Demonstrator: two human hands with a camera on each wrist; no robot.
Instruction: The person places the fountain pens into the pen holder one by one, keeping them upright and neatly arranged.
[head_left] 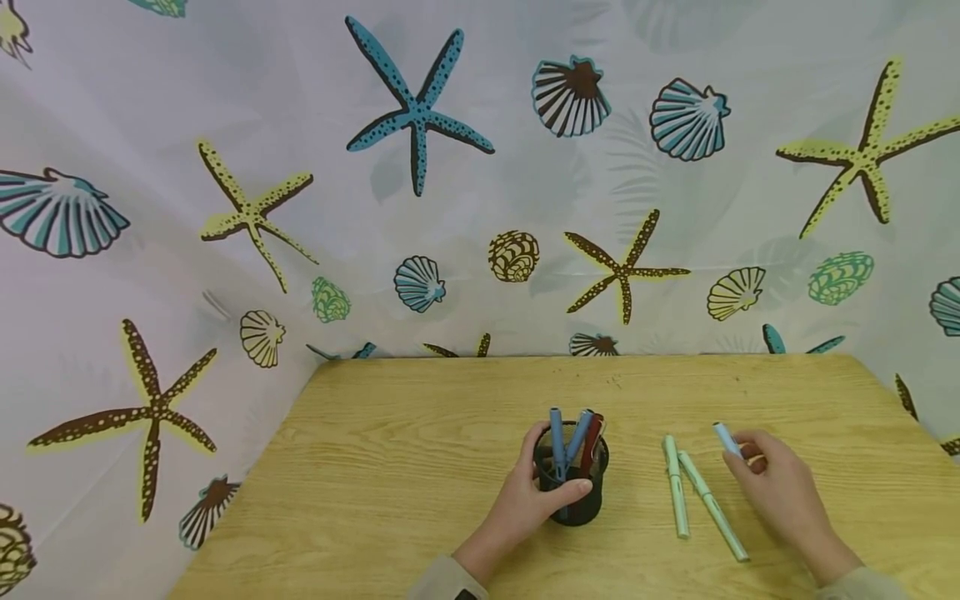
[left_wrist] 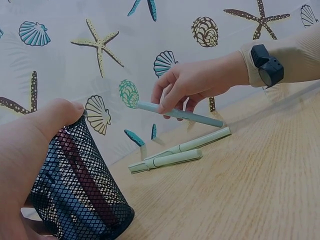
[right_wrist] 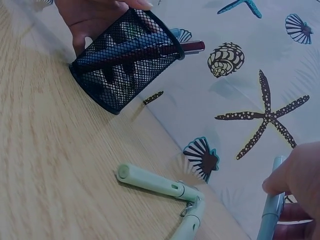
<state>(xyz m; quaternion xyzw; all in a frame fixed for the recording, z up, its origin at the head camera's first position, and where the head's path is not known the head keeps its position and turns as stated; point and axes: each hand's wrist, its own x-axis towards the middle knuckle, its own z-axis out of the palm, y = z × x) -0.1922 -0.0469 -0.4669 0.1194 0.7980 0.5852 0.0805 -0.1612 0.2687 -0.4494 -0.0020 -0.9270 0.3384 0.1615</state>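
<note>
My left hand (head_left: 528, 492) grips a black mesh pen cup (head_left: 581, 504) that stands on the table, thumb across its near side. Inside the cup are two blue pens (head_left: 557, 437) and a dark red pen (head_left: 592, 442). To the right, my right hand (head_left: 780, 483) pinches a light blue pen (left_wrist: 185, 115) between thumb and fingers, just above the table. Two pale green pens (head_left: 677, 492) lie on the wood between the hands, their upper ends close together. In the right wrist view, the held light blue pen (right_wrist: 271, 215) is cut off at the bottom edge.
The wooden table (head_left: 360, 467) runs back to a white cloth (head_left: 480, 183) printed with starfish and shells, which also hangs along both sides. On the right wrist sits a dark strapped device (left_wrist: 267, 65).
</note>
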